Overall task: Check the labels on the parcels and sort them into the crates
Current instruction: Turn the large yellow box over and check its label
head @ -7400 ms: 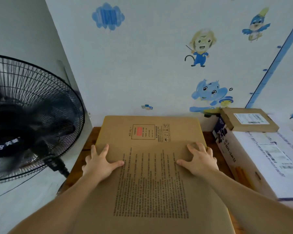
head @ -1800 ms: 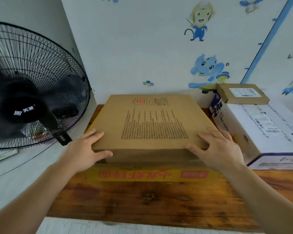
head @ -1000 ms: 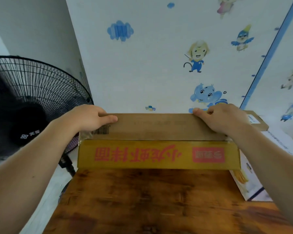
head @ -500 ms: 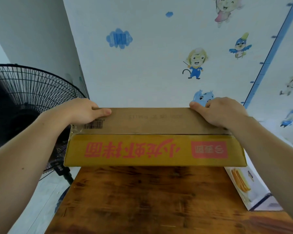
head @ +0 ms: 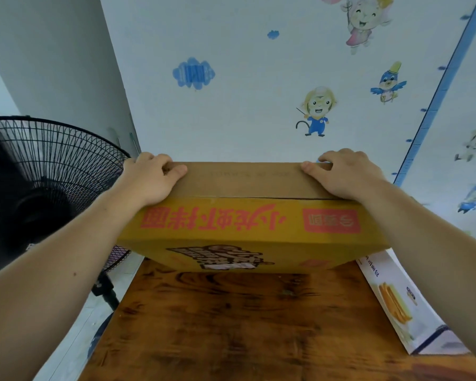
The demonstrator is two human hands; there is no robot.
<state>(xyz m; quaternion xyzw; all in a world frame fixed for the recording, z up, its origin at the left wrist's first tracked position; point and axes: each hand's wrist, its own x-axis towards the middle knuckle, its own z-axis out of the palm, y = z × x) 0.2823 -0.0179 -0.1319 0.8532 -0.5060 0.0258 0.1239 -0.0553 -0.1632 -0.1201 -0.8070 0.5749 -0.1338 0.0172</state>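
Note:
A large flat cardboard box (head: pixel 248 226) with a yellow side and red lettering hangs in the air above the wooden table (head: pixel 231 325). Its near edge is tipped up, so part of its printed underside shows. My left hand (head: pixel 151 180) grips the box's top left edge, fingers curled over the far rim. My right hand (head: pixel 346 174) grips the top right edge the same way. A white parcel (head: pixel 399 298) with a food picture on its side stands on the table at the right.
A black standing fan (head: pixel 39 188) is close on the left, beside the table. A wall with cartoon stickers (head: pixel 316 111) rises right behind the box. Pale floor shows at the lower left.
Both hands have lifted the box higher off the table and tilted it, so its underside now shows. The small brown parcel on the white one is out of sight.

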